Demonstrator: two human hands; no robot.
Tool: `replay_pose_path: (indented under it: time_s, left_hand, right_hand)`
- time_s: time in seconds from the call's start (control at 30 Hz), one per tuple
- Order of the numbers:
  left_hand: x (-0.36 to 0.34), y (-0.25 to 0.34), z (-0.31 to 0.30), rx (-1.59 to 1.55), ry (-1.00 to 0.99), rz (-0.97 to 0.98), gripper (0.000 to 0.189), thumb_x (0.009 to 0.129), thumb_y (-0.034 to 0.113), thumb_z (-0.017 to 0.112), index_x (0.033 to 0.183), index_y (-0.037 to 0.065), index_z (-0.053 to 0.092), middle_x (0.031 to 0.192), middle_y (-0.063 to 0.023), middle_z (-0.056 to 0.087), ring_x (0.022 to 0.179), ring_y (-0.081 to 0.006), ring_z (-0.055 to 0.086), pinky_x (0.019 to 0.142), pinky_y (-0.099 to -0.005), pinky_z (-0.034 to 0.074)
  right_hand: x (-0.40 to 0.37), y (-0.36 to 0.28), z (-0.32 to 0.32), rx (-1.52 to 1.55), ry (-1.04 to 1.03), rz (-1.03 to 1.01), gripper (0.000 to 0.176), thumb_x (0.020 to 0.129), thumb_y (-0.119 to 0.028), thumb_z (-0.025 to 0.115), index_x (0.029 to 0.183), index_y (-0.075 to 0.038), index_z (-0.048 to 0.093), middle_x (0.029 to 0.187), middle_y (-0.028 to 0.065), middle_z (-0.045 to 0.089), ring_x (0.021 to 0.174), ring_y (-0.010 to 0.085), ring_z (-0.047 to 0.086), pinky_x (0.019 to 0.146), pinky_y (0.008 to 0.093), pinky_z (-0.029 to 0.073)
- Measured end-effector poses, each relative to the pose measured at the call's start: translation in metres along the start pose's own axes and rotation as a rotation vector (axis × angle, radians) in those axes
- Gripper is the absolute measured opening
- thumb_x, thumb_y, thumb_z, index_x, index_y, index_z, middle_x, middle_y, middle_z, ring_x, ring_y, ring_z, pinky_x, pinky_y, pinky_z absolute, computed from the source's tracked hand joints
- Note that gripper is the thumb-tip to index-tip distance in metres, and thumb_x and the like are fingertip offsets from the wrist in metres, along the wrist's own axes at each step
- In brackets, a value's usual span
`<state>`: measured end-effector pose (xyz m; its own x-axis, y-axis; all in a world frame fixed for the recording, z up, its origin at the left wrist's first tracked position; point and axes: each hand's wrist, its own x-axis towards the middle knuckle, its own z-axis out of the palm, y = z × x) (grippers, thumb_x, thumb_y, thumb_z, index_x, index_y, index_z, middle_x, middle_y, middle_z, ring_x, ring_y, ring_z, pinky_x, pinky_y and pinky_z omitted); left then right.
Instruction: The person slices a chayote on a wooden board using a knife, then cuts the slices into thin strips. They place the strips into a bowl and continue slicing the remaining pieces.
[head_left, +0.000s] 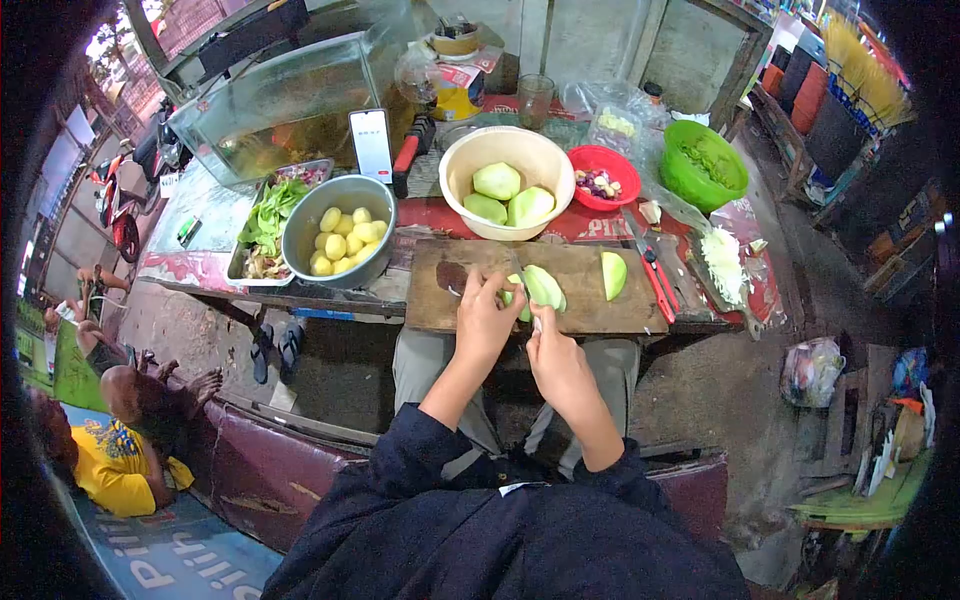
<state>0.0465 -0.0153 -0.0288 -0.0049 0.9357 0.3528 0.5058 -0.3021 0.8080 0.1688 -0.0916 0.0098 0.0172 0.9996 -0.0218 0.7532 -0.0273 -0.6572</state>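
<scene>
My right hand (560,370) is closed around the pale handle of a knife (537,324), whose thin blade points away from me over the wooden cutting board (440,312). Beside the blade, my left hand (487,315) has its fingers bent and pressed on a pale green piece of chayote (521,307), mostly covered by the fingers. Just right of the blade lie chayote slices (543,287), fanned against each other. Farther right on the board rests a chayote wedge (613,275). Behind the board, a cream bowl (453,190) holds 3 peeled chayotes (497,181).
Left of the board stand a pot (342,277) of peeled potatoes, a tray of greens (266,220) and a propped phone (371,145). Rightward are a red bowl of shallots (600,186), a green bowl (704,165), red-handled scissors (660,285) and shredded vegetable (722,262). A person in yellow sits left.
</scene>
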Motion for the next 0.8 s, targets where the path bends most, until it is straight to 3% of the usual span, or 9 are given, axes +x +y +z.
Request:
replay_pose_path:
  time_s: [0.07, 0.2, 0.27, 0.4, 0.47, 0.7, 0.8]
  left_hand:
    - [0.000, 0.001, 0.001, -0.014, 0.018, 0.001, 0.020, 0.085, 0.013, 0.077, 0.086, -0.002, 0.064, 0.091, -0.0138, 0.056, 0.064, -0.0201, 0.059, 0.061, -0.0345, 0.050]
    - [-0.001, -0.002, 0.001, 0.016, 0.019, -0.001, 0.021, 0.085, 0.013, 0.077, 0.086, -0.002, 0.064, 0.090, -0.0131, 0.056, 0.063, -0.0195, 0.058, 0.060, -0.0342, 0.049]
    - [0.000, -0.003, 0.000, 0.013, -0.005, -0.014, 0.021, 0.087, 0.018, 0.074, 0.091, 0.000, 0.064, 0.094, -0.0168, 0.056, 0.066, -0.0280, 0.061, 0.064, -0.0412, 0.052]
    - [0.000, -0.002, 0.000, -0.017, -0.001, -0.033, 0.020, 0.087, 0.018, 0.075, 0.091, 0.001, 0.066, 0.093, -0.0161, 0.056, 0.066, -0.0280, 0.061, 0.064, -0.0402, 0.052]
    - [0.000, -0.004, 0.001, 0.020, 0.051, 0.026, 0.023, 0.087, 0.016, 0.077, 0.083, -0.002, 0.064, 0.084, -0.0087, 0.053, 0.061, -0.0149, 0.052, 0.057, -0.0307, 0.046]
    - [0.000, -0.001, 0.000, -0.073, 0.045, -0.007, 0.021, 0.087, 0.015, 0.077, 0.083, -0.001, 0.066, 0.085, -0.0071, 0.054, 0.061, -0.0131, 0.053, 0.058, -0.0292, 0.047]
    - [0.000, 0.001, -0.003, -0.024, 0.021, -0.025, 0.019, 0.087, 0.015, 0.077, 0.084, -0.001, 0.066, 0.087, -0.0077, 0.055, 0.062, -0.0141, 0.054, 0.059, -0.0300, 0.047]
  right_hand:
    - [0.002, -0.002, 0.000, -0.001, 0.002, -0.008, 0.039, 0.100, -0.015, 0.049, 0.137, -0.007, 0.037, 0.080, 0.0304, 0.066, 0.075, 0.0509, 0.065, 0.068, 0.0621, 0.051]
    - [-0.006, -0.006, -0.007, 0.005, -0.024, 0.003, 0.038, 0.100, -0.014, 0.048, 0.137, -0.008, 0.037, 0.085, 0.0312, 0.066, 0.079, 0.0516, 0.065, 0.070, 0.0626, 0.050]
    - [-0.015, -0.008, -0.013, 0.036, -0.057, 0.036, 0.038, 0.101, -0.013, 0.048, 0.136, -0.010, 0.037, 0.091, 0.0328, 0.066, 0.085, 0.0529, 0.063, 0.073, 0.0637, 0.048]
    - [-0.063, -0.001, -0.019, 0.019, -0.119, 0.068, 0.042, 0.101, -0.014, 0.048, 0.141, -0.009, 0.038, 0.092, 0.0316, 0.067, 0.082, 0.0515, 0.064, 0.072, 0.0634, 0.049]
    - [-0.077, -0.006, -0.034, -0.006, -0.172, 0.114, 0.042, 0.102, -0.015, 0.047, 0.143, -0.010, 0.038, 0.092, 0.0307, 0.068, 0.082, 0.0507, 0.065, 0.072, 0.0641, 0.048]
    - [-0.079, -0.020, -0.064, 0.074, -0.102, 0.175, 0.041, 0.103, -0.014, 0.045, 0.143, -0.014, 0.039, 0.094, 0.0335, 0.064, 0.081, 0.0527, 0.062, 0.068, 0.0626, 0.044]
    - [-0.067, -0.018, -0.056, 0.035, -0.072, 0.100, 0.041, 0.103, -0.014, 0.045, 0.144, -0.014, 0.038, 0.093, 0.0327, 0.065, 0.080, 0.0520, 0.063, 0.068, 0.0621, 0.046]
